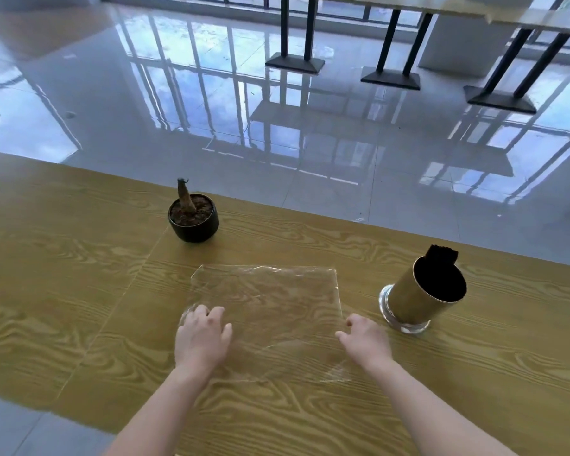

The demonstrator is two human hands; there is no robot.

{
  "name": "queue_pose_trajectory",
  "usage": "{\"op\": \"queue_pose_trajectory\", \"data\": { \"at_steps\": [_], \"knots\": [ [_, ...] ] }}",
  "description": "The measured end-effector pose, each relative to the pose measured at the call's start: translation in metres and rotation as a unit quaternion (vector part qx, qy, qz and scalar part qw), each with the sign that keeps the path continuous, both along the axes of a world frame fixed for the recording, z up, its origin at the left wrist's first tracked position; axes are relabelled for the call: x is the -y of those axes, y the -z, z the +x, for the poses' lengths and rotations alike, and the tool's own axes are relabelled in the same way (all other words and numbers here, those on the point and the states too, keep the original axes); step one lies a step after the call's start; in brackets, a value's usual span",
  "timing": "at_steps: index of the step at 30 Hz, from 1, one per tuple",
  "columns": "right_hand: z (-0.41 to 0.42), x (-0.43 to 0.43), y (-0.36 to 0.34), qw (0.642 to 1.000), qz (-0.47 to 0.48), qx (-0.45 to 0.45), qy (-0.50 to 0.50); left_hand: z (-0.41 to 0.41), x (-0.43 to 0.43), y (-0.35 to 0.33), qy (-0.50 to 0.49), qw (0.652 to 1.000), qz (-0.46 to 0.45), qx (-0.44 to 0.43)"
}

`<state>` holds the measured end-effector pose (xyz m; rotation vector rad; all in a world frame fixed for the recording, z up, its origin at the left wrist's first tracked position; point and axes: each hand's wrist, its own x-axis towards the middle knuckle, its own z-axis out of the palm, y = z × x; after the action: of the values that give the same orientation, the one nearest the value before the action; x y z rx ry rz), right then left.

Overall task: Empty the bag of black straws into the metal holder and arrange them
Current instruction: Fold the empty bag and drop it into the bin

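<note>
Currently, I am pressing my left hand (202, 337) palm down, fingers spread, onto the near left corner of the flat, empty transparent plastic bag (267, 304), which is lying on the yellow wood-grain tabletop (79, 291). My right hand (366, 340) is resting at the bag's near right edge with fingers loosely curled; I cannot tell whether it is pinching the film. The black straws (441, 255) are standing bundled inside the cylindrical gold metal holder (422, 297), their tips projecting above its far rim. The holder is sitting on its clear glass base, just right of the bag. A small black round pot holding a bare brown plant stem (193, 218) is standing beyond the bag's far left corner.
</note>
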<state>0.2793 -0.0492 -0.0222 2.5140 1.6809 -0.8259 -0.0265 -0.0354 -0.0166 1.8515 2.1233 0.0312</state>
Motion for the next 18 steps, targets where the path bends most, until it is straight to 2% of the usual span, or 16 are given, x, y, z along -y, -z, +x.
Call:
{"op": "queue_pose_trajectory", "data": {
  "at_steps": [4,7,10,13,18],
  "knots": [
    [-0.007,0.007,0.008,0.999,-0.021,0.007,0.027,-0.013,0.010,0.015,-0.082,0.996,-0.040,-0.023],
    [-0.010,0.012,0.010,0.998,-0.030,0.009,0.055,-0.027,0.015,0.025,-0.163,0.983,-0.082,-0.009],
    [-0.010,0.017,0.012,0.995,-0.034,-0.008,0.097,-0.034,0.015,0.032,-0.199,0.976,-0.094,0.003],
    [-0.012,0.021,0.016,0.986,-0.038,-0.061,0.153,-0.036,0.011,0.037,-0.244,0.963,-0.096,0.060],
    [-0.016,0.026,0.018,0.949,0.019,-0.199,0.245,-0.042,0.007,0.038,-0.291,0.947,-0.091,0.106]
  ]
}}
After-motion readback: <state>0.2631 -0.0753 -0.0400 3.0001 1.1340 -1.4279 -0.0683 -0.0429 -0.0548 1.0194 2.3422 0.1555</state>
